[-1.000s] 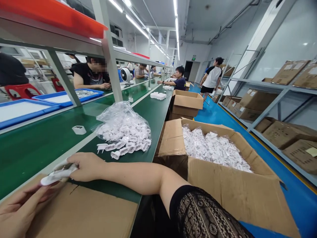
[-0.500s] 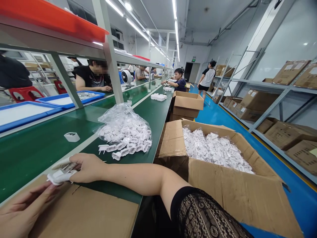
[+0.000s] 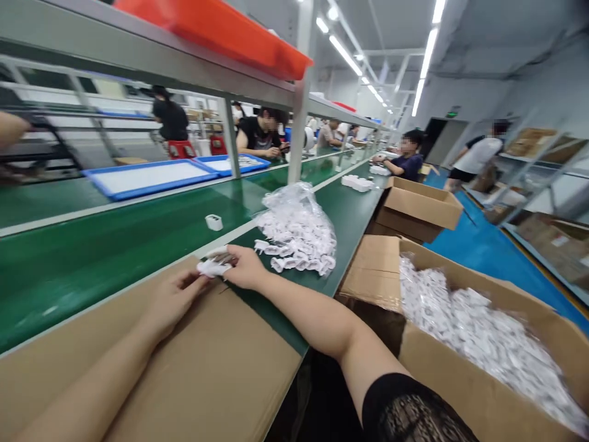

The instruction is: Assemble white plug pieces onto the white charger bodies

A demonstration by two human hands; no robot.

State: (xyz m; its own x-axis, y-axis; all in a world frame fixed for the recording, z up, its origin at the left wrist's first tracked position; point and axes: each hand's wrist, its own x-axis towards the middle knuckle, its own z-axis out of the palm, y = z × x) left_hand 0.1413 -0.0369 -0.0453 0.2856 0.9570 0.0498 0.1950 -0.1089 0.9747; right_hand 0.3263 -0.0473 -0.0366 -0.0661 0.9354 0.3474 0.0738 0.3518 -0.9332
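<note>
A small white plastic piece (image 3: 211,269) is held up above the near end of a flat cardboard sheet (image 3: 221,368), between two bare hands. Its left end is pinched by the thumb and fingers of the left hand (image 3: 177,296); its right side is gripped by the thumb and forefinger of the right hand (image 3: 247,268). How the remaining fingers of the right hand are set cannot be told — that spot is blurred.

Just beyond the right hand, a clear plastic bag (image 3: 297,205) filled with white parts is laid on the dark green bench (image 3: 343,212), and loose white parts (image 3: 278,264) are spilled along its near edge. A single white shell (image 3: 214,222) is left by itself on the green belt (image 3: 151,242), past a pale strip (image 3: 239,232) by which belt and bench are divided.

To the right of the bench, an open carton (image 3: 442,371) is filled with bagged white parts (image 3: 473,325); another carton (image 3: 423,205) is placed farther along. Beyond the belt, blue-rimmed trays (image 3: 113,195) are set side by side, and an orange-red bin (image 3: 216,37) is carried by the overhead shelf (image 3: 151,64). Co-workers are seated farther down — one in black (image 3: 251,138) across the belt, one in dark blue (image 3: 409,164) on the near side.
</note>
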